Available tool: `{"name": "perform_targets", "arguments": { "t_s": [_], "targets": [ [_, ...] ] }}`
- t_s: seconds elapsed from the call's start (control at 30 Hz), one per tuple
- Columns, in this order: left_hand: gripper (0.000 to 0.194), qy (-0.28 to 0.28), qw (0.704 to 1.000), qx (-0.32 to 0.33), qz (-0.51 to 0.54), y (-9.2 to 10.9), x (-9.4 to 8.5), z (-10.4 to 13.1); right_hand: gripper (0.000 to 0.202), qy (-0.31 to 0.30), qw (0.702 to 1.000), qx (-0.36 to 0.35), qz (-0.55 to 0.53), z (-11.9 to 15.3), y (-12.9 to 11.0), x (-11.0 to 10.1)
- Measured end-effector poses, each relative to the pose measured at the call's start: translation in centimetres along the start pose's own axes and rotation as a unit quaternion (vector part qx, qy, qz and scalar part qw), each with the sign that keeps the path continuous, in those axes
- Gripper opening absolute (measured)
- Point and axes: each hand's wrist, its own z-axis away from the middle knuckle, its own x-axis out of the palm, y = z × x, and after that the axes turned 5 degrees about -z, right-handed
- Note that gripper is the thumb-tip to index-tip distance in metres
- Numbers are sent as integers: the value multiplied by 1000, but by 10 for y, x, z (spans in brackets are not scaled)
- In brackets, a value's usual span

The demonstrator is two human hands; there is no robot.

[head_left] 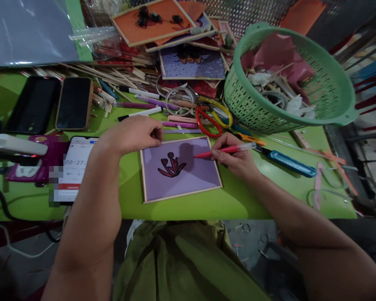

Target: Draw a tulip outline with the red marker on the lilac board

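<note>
A small purple framed picture (188,175) with red flowers outlined in black lies on the green table (238,200) in front of me. My left hand (134,133) rests with curled fingers on the picture's top left corner, pinning it down. My right hand (236,156) grips a red marker pen (225,150) at the picture's right edge. The pen's tip points left, hovering just above the purple surface to the right of the flowers.
A green perforated basket (288,79) of paper scraps stands at the back right. Scissors (211,117), pens, a blue cutter (290,162), wooden sticks and finished pictures (153,21) lie behind. Two dark phones (73,102) and a phone showing a timer (75,167) sit at left.
</note>
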Motion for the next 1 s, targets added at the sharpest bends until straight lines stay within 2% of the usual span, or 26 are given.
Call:
{"name": "perform_targets", "arguments": {
  "t_s": [0.2, 0.53, 1.0],
  "targets": [
    [26, 11, 1000, 11, -7, -3, 2, -1, 43, -3, 1000, 20, 8, -1, -5, 1],
    [32, -7, 1000, 2, 2, -1, 0, 0, 44, 7, 1000, 11, -5, -1, -2, 1],
    [33, 3, 1000, 7, -1, -4, 2, -1, 46, 2, 1000, 21, 9, -1, -4, 1]
  ]
}}
